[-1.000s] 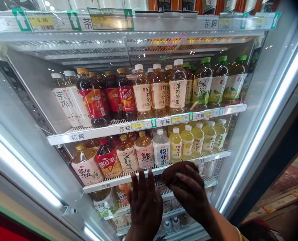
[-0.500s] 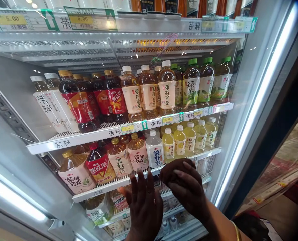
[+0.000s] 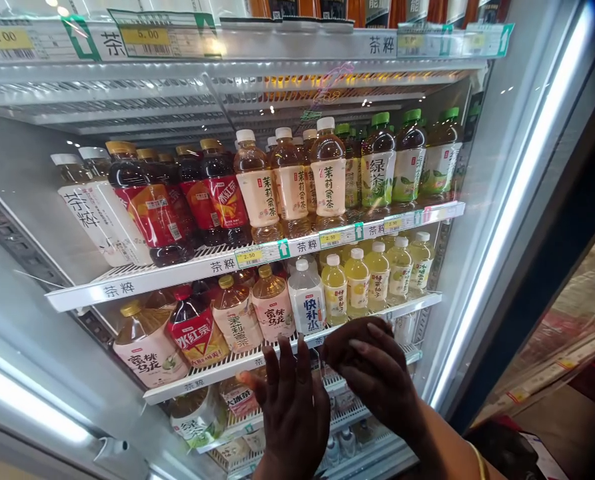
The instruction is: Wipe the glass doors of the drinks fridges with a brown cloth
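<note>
My left hand (image 3: 295,407) is raised in front of the lower shelves of a lit drinks cooler, palm forward, fingers stretched up and apart, holding nothing. Beside it on the right, my right hand (image 3: 370,373) has its fingers bent and close together; whatever they hold, if anything, is hidden. Behind the fingertips runs the middle shelf edge (image 3: 177,388). Nearest above the hands stand a clear bottle with a white label (image 3: 307,307) and a pink-labelled bottle (image 3: 273,310). Both hands look apart from the bottles.
The upper shelf carries dark red-labelled bottles (image 3: 227,200), white-capped tea bottles (image 3: 328,177) and green-capped ones (image 3: 379,170). Yellow drinks (image 3: 357,287) stand at the middle shelf's right. A bright light strip (image 3: 522,200) lines the right side. Reflections suggest glass in front.
The view has shifted slightly, so the shelves sit a little further left. Both hands have moved slightly right and keep nearly the same pose. No bottle has moved on its shelf.
</note>
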The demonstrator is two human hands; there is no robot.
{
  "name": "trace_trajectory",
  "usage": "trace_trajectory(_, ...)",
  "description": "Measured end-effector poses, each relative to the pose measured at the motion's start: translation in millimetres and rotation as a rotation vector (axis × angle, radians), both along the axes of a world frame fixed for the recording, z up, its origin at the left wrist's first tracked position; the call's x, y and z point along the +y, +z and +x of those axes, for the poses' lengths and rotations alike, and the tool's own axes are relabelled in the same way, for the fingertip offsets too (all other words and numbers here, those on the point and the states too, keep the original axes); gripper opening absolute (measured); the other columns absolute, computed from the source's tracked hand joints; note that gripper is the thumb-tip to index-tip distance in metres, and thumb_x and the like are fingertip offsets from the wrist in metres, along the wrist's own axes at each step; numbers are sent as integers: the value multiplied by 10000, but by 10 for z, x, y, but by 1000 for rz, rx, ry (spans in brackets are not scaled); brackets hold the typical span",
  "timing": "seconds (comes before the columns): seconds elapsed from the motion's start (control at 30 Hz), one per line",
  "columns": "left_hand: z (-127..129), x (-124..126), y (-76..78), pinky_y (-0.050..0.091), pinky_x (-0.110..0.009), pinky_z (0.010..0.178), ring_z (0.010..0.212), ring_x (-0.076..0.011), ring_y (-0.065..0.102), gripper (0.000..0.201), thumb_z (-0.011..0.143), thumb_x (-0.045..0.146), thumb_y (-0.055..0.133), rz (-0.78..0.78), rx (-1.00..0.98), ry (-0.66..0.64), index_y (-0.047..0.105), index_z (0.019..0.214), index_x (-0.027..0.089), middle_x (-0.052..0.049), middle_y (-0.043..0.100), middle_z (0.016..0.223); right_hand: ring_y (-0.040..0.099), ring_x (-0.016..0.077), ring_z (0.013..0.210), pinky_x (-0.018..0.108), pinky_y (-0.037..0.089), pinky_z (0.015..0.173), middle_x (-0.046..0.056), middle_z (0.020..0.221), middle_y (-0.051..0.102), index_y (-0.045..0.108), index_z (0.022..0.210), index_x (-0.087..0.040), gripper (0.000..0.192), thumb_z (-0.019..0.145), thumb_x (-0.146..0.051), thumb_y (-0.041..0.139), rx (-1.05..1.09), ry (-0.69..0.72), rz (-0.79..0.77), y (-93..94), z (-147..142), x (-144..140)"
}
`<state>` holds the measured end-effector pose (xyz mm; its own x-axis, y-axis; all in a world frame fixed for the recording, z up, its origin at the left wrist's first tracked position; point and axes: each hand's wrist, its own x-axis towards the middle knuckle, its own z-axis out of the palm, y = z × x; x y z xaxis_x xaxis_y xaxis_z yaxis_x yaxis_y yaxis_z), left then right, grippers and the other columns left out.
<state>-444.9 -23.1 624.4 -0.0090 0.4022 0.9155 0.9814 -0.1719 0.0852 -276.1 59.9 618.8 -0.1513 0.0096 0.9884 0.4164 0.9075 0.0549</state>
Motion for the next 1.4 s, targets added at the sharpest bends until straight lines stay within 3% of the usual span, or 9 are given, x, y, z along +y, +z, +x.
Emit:
trace_trajectory(0.2, 51, 16, 58, -28, -407, 1347, 1657, -231, 32, 813, 990, 154, 589, -21, -2, 13, 183, 1687, 248, -30, 88, 1776, 417, 295, 1529, 528, 423, 1288, 23, 1381, 598, 753, 1158, -295, 313, 898, -122, 734, 50, 21, -16, 358, -107, 0)
trace_trajectory(0.33, 59, 27, 60, -40, -381, 1342, 1658, -205, 4, 795, 1003, 130, 556, -26, 11, -1, 169, 1689, 235, -16, 59, 1783, 438, 251, 1515, 444, 390, 1313, 0, 1339, 614, 766, 1127, -286, 271, 918, -120, 721, -20, 27, 13, 132, -91, -49)
trace_trajectory(0.47, 81, 61, 70, -89, -431, 1338, 1660, -222, -2, 785, 1002, 161, 575, -10, 32, -59, 191, 1685, 205, -34, 65, 1784, 441, 258, 1518, 488, 339, 1336, 5, 1346, 618, 760, 1159, -282, 302, 915, -108, 721, -9, -4, -26, -85, 96, 23)
trace_trajectory(0.7, 224, 162, 101, -167, -497, 1317, 1663, -229, -11, 759, 1003, 149, 551, 26, 35, -109, 205, 1679, 167, -55, 71, 1779, 453, 302, 1509, 563, 458, 1251, 28, 1405, 601, 747, 1151, -304, 298, 892, -156, 754, 101, -14, -19, 307, 13, 80)
trace_trajectory(0.87, 276, 200, 65, -188, -505, 1308, 1663, -220, -13, 743, 1019, 158, 512, 20, 46, -128, 177, 1681, 152, -65, 64, 1777, 473, 217, 1497, 428, 470, 1256, 0, 1243, 675, 766, 1098, -310, 226, 942, -159, 703, -12, -38, 9, -34, 110, 23)
trace_trajectory(0.97, 340, 225, 69, -192, -507, 1307, 1663, -213, -9, 748, 1012, 141, 522, 21, 58, -129, 185, 1679, 152, -65, 72, 1775, 508, 222, 1467, 449, 490, 1240, -1, 1225, 682, 762, 1113, -312, 261, 928, -135, 709, -14, -67, -3, -204, 323, 109)
trace_trajectory(1.1, 471, 296, 112, -180, -517, 1309, 1664, -221, 5, 754, 1001, 130, 535, 30, 44, -143, 203, 1677, 161, -65, 95, 1773, 517, 273, 1452, 550, 476, 1240, 27, 1363, 611, 744, 1145, -298, 285, 895, -161, 758, 68, -72, -22, 52, 446, 259)
trace_trajectory(1.23, 602, 384, 126, -169, -478, 1316, 1662, -220, -13, 769, 995, 136, 544, 35, 37, -138, 197, 1681, 160, -68, 84, 1775, 445, 294, 1508, 545, 458, 1256, 38, 1373, 599, 746, 1136, -284, 258, 907, -166, 742, 88, -32, 4, 304, 379, 277)
trace_trajectory(1.4, 812, 498, 38, -126, -483, 1331, 1660, -234, 11, 757, 996, 146, 535, 12, 35, -119, 210, 1679, 160, -82, 98, 1772, 458, 261, 1501, 476, 456, 1265, 26, 1270, 640, 757, 1101, -272, 223, 934, -136, 699, -20, -23, 26, -35, 692, 331)
